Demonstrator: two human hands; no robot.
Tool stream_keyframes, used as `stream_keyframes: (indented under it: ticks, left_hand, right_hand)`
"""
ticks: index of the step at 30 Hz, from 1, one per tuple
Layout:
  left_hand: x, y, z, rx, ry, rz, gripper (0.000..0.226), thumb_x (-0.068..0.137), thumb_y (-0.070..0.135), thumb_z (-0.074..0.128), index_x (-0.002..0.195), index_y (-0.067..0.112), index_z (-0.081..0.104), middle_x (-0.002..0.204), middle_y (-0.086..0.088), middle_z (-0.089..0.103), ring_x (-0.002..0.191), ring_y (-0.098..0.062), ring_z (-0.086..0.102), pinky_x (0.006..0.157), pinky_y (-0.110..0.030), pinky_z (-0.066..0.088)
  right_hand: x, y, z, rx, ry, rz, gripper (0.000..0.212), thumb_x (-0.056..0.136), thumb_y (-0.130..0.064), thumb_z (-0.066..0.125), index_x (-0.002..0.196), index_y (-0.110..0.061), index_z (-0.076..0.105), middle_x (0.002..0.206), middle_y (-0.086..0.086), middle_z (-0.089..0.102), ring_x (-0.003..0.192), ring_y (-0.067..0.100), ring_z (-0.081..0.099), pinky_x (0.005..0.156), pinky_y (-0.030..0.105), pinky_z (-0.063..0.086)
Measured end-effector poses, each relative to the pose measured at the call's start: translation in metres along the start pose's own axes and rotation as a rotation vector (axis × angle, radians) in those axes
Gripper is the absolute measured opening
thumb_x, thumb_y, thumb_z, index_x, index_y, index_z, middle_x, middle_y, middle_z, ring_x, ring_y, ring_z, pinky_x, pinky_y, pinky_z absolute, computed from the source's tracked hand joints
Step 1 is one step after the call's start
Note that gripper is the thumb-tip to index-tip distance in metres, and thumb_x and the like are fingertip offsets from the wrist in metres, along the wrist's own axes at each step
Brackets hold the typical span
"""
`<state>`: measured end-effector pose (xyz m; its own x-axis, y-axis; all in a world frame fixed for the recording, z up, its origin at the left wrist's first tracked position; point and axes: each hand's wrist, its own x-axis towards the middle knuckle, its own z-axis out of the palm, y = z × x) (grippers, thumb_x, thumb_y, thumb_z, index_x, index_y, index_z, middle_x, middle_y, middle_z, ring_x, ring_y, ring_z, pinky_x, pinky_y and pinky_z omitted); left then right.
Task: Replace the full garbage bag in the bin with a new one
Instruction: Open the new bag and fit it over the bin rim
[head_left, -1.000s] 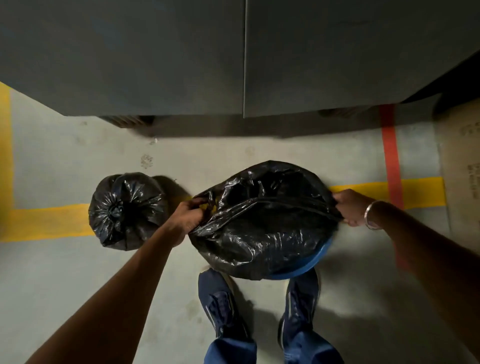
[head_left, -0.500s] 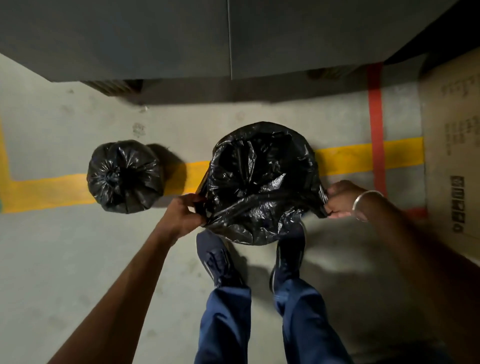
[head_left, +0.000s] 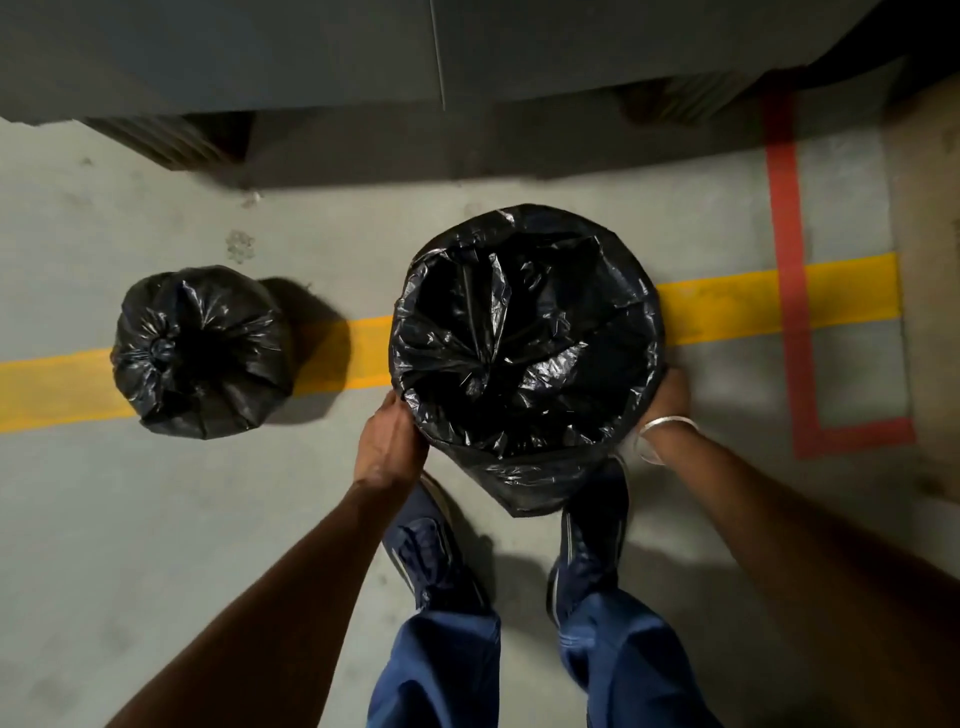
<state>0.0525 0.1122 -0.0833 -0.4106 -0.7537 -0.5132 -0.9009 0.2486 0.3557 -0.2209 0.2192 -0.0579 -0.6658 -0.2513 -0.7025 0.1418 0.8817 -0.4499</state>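
A new black garbage bag (head_left: 524, 338) lines the bin, its mouth spread wide and folded down over the rim, so the bin itself is hidden. My left hand (head_left: 390, 441) presses on the bag's folded skirt at the bin's left side, fingers pointing down. At the right side, my right hand (head_left: 671, 396), with a silver bangle at the wrist, holds the skirt and is partly hidden behind it. The full garbage bag (head_left: 200, 353), tied shut at the top, stands on the floor to the left, apart from the bin.
Grey cabinets (head_left: 311, 52) stand along the far side. A yellow floor line (head_left: 779, 301) runs under both bags and red tape (head_left: 789, 260) marks the floor at the right. My blue shoes (head_left: 431, 551) stand right against the bin.
The bag's mouth went from half gathered to stretched fully over the bin's rim. Both hands slid down from the rim to the bin's sides.
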Motion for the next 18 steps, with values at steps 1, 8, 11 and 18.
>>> stream_keyframes:
  ticks: [1,8,11,18]
  left_hand:
    - [0.001,0.003,0.002,-0.042,0.016,0.039,0.017,0.091,0.002,0.055,0.102,0.005,0.067,0.098,-0.022,0.068,0.08,-0.038,0.064,0.065,-0.034,0.043]
    - [-0.053,0.0,-0.011,-0.298,0.097,-0.066,0.019,0.069,0.012,0.072,0.086,0.018,0.064,0.081,-0.001,0.063,0.064,-0.025,0.063,0.053,-0.029,0.045]
    - [-0.064,-0.008,-0.007,-0.181,0.018,-0.102,0.017,0.069,0.014,0.056,0.076,0.009,0.071,0.078,-0.011,0.063,0.063,-0.037,0.063,0.051,-0.031,0.04]
    - [0.002,0.005,0.01,-0.56,0.065,-0.414,0.019,0.08,0.011,0.064,0.063,0.008,0.056,0.063,-0.011,0.066,0.069,-0.022,0.066,0.059,-0.032,0.039]
  right_hand:
    - [-0.002,0.006,0.006,0.095,-0.021,0.045,0.026,0.095,-0.022,0.054,0.071,-0.017,0.062,0.063,0.004,0.063,0.083,0.023,0.056,0.063,0.028,0.047]
    - [-0.018,0.034,-0.016,0.12,-0.113,0.185,0.02,0.088,0.007,0.062,0.085,-0.012,0.069,0.082,0.011,0.07,0.076,0.023,0.063,0.073,0.039,0.059]
    - [-0.009,0.046,-0.025,0.04,-0.009,0.301,0.029,0.078,0.01,0.067,0.058,-0.011,0.062,0.062,0.011,0.066,0.066,0.024,0.063,0.067,0.037,0.055]
    - [0.018,-0.003,0.005,0.358,0.022,0.16,0.034,0.101,-0.003,0.048,0.07,-0.011,0.06,0.071,0.015,0.072,0.081,0.024,0.061,0.066,0.029,0.048]
